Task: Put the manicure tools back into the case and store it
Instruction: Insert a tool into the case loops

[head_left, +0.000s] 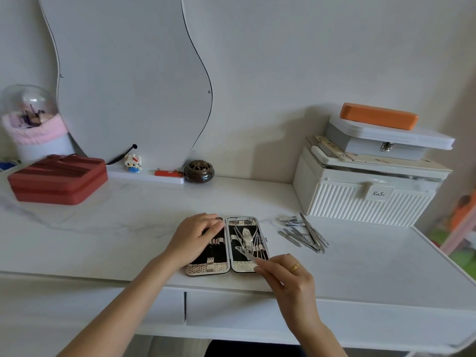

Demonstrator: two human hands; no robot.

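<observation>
Head view: manicure case (226, 264) is laid open flat on the white counter (128, 228), near its front edge. Left half of the case is pressed by the left hand (195, 235), fingers extended, grip released. A slim metal tool (248, 254) is pinched by the right hand (288, 279) over the right half, where several tools (248, 237) are already seated. Loose tools (304, 234) are heaped on the counter just right of the case, beside a white ribbed box (365, 202).
</observation>
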